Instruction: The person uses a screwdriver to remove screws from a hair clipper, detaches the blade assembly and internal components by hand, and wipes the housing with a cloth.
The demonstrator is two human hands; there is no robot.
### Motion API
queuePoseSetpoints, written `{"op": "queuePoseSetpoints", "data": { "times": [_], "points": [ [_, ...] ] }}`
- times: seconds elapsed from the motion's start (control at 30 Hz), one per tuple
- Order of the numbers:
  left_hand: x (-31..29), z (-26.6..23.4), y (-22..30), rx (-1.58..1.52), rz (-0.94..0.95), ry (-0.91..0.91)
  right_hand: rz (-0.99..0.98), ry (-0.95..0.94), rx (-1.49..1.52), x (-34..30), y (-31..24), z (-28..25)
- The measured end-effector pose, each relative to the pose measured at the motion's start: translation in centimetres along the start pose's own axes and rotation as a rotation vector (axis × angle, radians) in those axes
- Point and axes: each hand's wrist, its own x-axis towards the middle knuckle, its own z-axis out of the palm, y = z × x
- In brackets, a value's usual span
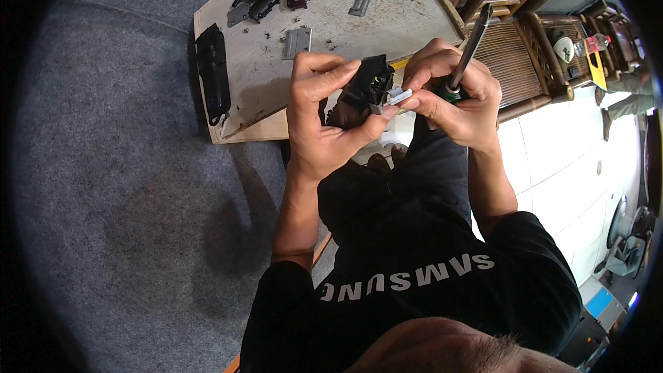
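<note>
Grey carpet floor all around, wooden surface (331,21) at top middle with small metal plates and black parts, left hand (319,121) closed around a black plastic part (362,90) at frame centre, right hand (452,97) gripping a screwdriver (468,52), fingertips pinching a small grey metal piece (399,97) on that part

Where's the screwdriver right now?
In the head view, the screwdriver is right of centre, gripped in the right hand, its shaft pointing up toward the wicker chair, beside the black part.
</note>
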Motion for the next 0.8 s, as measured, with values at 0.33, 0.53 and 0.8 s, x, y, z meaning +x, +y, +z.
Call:
{"op": "queuePoseSetpoints", "data": {
  "times": [0.33,0.53,0.8],
  "points": [
    [0.00,-0.20,-0.09,0.001,0.009,-0.014,0.013,0.003,-0.001,0.01,0.10,-0.13],
    [0.04,-0.13,-0.10,-0.013,0.021,-0.021,0.019,0.000,-0.002,-0.13,0.27,-0.20],
    [0.47,-0.20,0.47,0.091,0.103,-0.026,0.070,0.030,0.074,-0.49,0.05,0.32]
  ]
}}
